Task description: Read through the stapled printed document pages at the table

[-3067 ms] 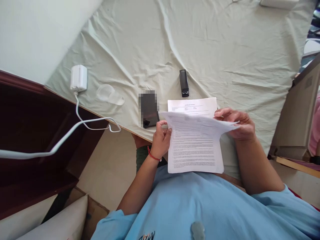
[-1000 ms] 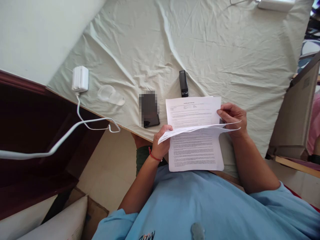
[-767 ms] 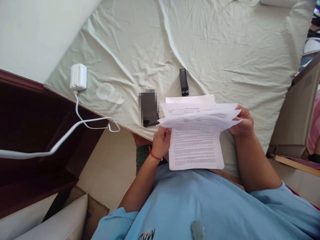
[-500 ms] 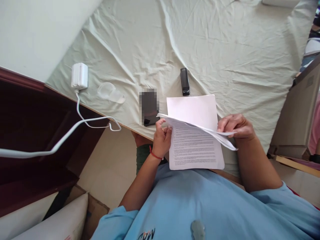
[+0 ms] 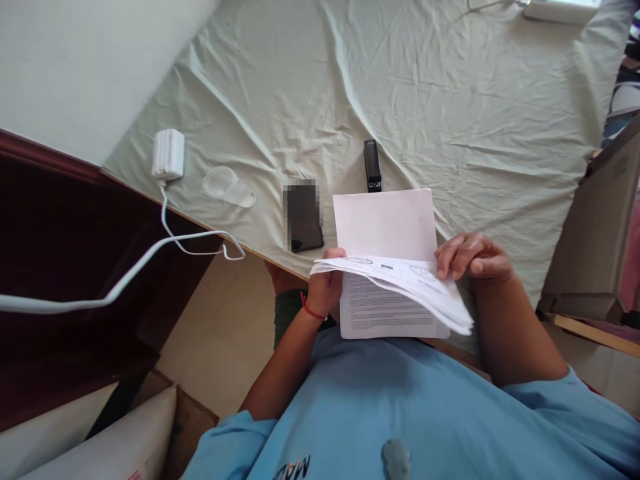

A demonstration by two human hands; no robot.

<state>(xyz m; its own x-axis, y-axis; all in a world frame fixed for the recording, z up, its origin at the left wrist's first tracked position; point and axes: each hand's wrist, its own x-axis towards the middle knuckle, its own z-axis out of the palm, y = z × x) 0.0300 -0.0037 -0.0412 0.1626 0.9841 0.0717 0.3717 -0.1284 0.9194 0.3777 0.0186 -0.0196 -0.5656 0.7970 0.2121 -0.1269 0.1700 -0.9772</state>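
My left hand (image 5: 326,283), with a red string round its wrist, is closed on the left edge of a few sheets of paper (image 5: 400,277). These sheets are raised and tilted, and their top side shows printed oval marks. My right hand (image 5: 473,257) has its bent fingers on the right edge of the same sheets; its thumb is hidden. Beneath lies a stack of paper (image 5: 385,217), blank in its upper part and with lines of print lower down. A black stapler (image 5: 373,165) lies just beyond the stack's top edge.
A dark phone (image 5: 306,220), partly blurred out, lies left of the stack. Farther left are a clear plastic item (image 5: 227,185) and a white charger (image 5: 169,155) with a cable. A pale wrinkled cloth (image 5: 450,100) covers the table. A cardboard box (image 5: 587,233) stands at right.
The raised sheets have tipped down toward me, so their printed top side now shows. The single sheet lifted by my right hand now lies with the others.
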